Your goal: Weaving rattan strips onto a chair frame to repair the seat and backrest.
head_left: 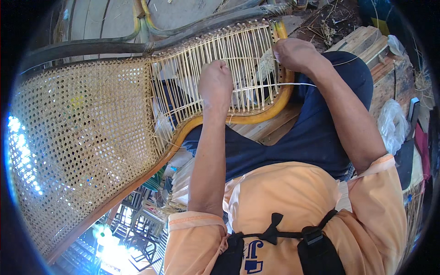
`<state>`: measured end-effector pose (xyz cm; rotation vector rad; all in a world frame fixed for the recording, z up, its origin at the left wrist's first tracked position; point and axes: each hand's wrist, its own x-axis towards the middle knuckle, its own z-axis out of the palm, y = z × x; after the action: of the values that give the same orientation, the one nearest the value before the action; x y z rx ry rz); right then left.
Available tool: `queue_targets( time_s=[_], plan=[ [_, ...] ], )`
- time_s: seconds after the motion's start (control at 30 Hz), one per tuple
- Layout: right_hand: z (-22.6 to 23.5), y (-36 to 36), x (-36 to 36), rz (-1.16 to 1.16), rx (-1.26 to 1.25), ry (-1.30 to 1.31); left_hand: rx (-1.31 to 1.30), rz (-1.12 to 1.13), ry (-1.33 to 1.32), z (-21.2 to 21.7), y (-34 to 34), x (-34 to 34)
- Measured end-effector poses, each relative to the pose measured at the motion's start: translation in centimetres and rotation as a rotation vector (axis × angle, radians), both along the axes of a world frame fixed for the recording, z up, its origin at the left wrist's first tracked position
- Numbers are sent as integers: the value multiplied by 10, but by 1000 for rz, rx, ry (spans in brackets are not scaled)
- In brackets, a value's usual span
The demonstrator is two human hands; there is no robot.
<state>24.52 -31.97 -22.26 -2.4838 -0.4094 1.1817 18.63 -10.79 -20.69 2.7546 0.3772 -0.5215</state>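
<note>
Nearest to us, the left hand [215,85] is curled like a fist over the open strands [250,41]; its back hides the fingertips, so we cannot tell whether they are clamped on a strand. The right hand [295,54] is bent at the right end of these strands, beside the frame edge, and there also we cannot tell what is pinched. On the body side of both hands, a pale strip [293,84] crosses the strands and runs out to the right, over the dark trousers [293,137]. We judge this strip light, smooth and springy; it may split if we bend it sharply, so we would take it with fingertips close to where it enters the strands. The strands look thin and stiff, and we should not lean on them. Closer to the lap than the hands, the curved frame [262,117] seems rigid, the safer place for holding the whole piece. Left of the left hand spreads the close mesh [87,105], probably firmer but easy to break by poking. Beyond the hands lies a dark pole [101,49].
</note>
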Motion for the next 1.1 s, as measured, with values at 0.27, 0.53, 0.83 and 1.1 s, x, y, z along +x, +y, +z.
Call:
queue_targets(
  time_s=[0.27,0.53,0.83,1.1],
  plan=[
    [3,-2,2,-9,-8,10,42,-17,0,1,-2,0],
    [-3,-6,3,4,18,24,-283,365,222,-17,19,4],
    [10,-6,9,19,13,126,-195,263,228,-14,14,5],
    [-1,-10,10,65,17,130,-165,233,185,-14,10,4]
  ],
)
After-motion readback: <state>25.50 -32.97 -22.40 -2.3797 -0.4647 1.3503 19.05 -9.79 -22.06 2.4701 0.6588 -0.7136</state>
